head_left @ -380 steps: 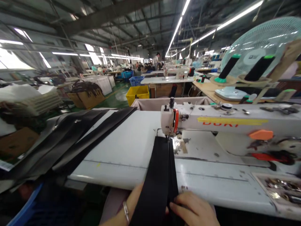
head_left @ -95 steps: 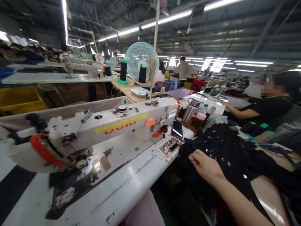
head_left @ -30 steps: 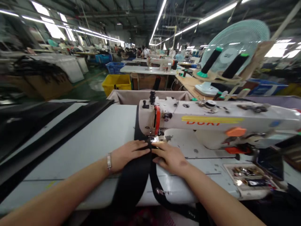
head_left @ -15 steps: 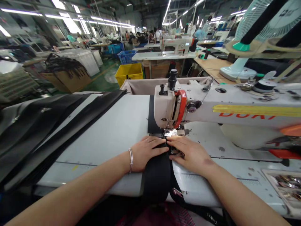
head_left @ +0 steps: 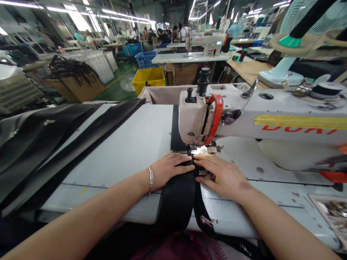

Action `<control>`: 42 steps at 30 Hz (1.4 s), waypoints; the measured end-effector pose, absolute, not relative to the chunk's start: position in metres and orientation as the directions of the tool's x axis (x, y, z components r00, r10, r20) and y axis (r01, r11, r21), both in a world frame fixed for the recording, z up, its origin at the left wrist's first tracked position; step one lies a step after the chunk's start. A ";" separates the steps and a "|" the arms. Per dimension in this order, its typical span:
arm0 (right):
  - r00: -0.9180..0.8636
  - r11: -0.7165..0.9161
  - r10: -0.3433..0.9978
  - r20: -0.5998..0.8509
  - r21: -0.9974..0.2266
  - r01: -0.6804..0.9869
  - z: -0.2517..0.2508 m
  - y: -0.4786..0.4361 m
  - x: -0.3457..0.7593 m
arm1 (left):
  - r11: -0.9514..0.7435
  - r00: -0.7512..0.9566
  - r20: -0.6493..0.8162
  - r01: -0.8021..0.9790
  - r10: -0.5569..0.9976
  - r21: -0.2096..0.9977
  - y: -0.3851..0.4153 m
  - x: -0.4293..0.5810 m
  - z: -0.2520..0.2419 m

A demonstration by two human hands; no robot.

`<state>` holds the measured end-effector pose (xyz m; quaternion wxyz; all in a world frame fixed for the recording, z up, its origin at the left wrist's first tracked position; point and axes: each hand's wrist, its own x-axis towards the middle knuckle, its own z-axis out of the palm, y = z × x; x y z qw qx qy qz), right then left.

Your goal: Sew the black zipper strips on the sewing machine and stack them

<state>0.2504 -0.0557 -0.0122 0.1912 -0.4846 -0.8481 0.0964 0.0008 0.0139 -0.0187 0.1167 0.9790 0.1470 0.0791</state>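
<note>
My left hand (head_left: pixel 172 169) lies with fingers outstretched on a wide black strip (head_left: pixel 177 202), which curls over the table's front edge. Beside the strip's right edge, my right hand (head_left: pixel 222 175) has its fingertips at the seam, thumb and forefinger apart. A narrow black zipper tape (head_left: pixel 199 202) with a metal puller (head_left: pixel 206 221) runs down past that thumb. Both hands' fingertips nearly meet just in front of the needle area of a white sewing machine (head_left: pixel 193 119). More black material (head_left: pixel 179 133) extends behind the presser foot, whose contact with the strip is hard to see.
Stacked black strips (head_left: pixel 108 133) cover the table's left side. A tray of metal parts (head_left: pixel 333 213) sits at the right. Behind stand a cloth-lined bin (head_left: pixel 159 94), a yellow crate (head_left: pixel 148 77), a fan (head_left: pixel 282 76) and another sewing machine (head_left: pixel 206 43). People sit far off.
The camera view has shifted slightly, with the machine appearing farther right. Both hands keep nearly the same places at the seam, and the strip's hanging front part has swung a little left.
</note>
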 end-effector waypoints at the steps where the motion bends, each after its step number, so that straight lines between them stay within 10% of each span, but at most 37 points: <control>1: -0.457 0.510 0.860 0.228 -0.346 0.787 -0.012 -0.056 0.250 | -0.929 0.946 0.119 0.263 0.302 0.261 0.014 0.001 -0.018; 42: -0.368 0.372 0.928 0.060 -0.202 0.906 -0.012 -0.037 0.244 | -0.882 0.923 0.171 0.256 0.345 0.396 0.038 0.007 -0.022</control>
